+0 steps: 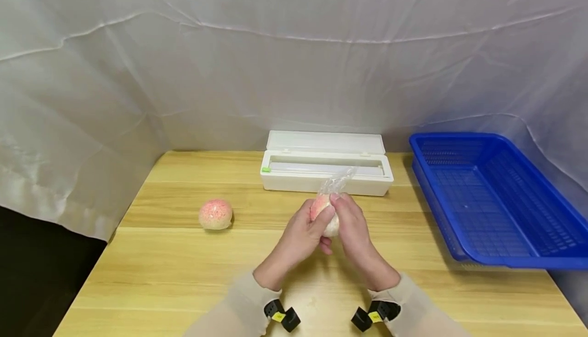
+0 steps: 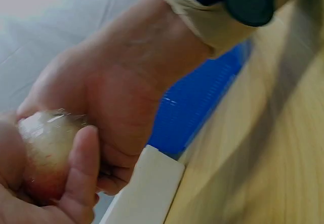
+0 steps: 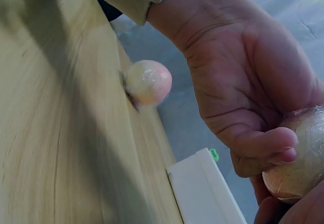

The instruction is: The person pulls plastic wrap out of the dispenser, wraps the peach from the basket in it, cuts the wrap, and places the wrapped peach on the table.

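Note:
A pink and cream peach [image 1: 320,205] wrapped in clear plastic film is held between both hands in front of the white box. Gathered film [image 1: 339,179] sticks up from its far side. My left hand [image 1: 300,230] grips it from the left with its thumb across it, and my right hand [image 1: 352,224] holds the right side, thumb and fingers on the wrap. In the left wrist view the fruit's pale, film-covered side [image 2: 50,138] shows between the fingers. Another wrapped peach [image 1: 215,214] rests on the table to the left, apart from the hands.
Behind the hands stands a long white film dispenser box [image 1: 321,181], its lid [image 1: 326,142] raised and a roll inside. A blue plastic basket [image 1: 434,209] sits at the right of the wooden table [image 1: 184,275]. Pale cloth [image 1: 294,81] hangs behind.

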Tool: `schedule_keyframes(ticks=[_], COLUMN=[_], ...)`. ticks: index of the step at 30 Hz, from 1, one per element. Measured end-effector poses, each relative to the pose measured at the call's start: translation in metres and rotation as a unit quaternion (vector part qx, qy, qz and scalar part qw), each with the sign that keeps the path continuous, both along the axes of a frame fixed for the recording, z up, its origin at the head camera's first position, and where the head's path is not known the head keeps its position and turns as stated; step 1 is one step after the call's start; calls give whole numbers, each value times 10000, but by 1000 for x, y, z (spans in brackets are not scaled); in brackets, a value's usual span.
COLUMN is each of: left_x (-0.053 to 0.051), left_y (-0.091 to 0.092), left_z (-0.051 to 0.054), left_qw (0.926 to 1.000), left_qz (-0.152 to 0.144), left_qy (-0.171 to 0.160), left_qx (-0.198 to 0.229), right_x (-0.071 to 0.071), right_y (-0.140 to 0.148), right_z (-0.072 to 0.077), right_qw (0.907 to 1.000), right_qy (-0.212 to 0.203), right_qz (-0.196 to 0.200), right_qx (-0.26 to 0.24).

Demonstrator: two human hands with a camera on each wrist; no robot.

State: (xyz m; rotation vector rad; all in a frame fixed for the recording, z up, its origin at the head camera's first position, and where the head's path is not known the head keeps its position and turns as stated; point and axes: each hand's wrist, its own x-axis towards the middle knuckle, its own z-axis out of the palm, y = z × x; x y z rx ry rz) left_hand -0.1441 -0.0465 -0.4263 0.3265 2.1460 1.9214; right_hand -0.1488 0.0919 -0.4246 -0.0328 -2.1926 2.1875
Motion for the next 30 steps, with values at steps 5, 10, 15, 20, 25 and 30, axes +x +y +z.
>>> schedule_keyframes(ticks=[5,10,15,20,25,30], left_x=[0,-6,-11,-18,-19,-19], left_y=[1,-7,-12,-23,-33,-33], left_z=[-1,2,4,7,11,10], left_qw=[9980,9992,9964,9899,9869,9852], left_qz=[206,-310,-388,-99,-52,-95], left_qy=[218,-223,-686,-1130,-1256,-1338], left_qx=[-550,-119,319,846,1015,1070], right_x=[-3,-4,-4,-5,-5,-1], right_y=[2,5,12,23,20,11], right_z=[-2,5,8,6,0,-7], right_qw=[9990,9922,9863,9775,9638,9581], right_qy=[24,-80,-201,201,974,1430], right_qz=[73,357,932,1800,1878,1037], right_qx=[448,1190,1349,1078,1624,2257])
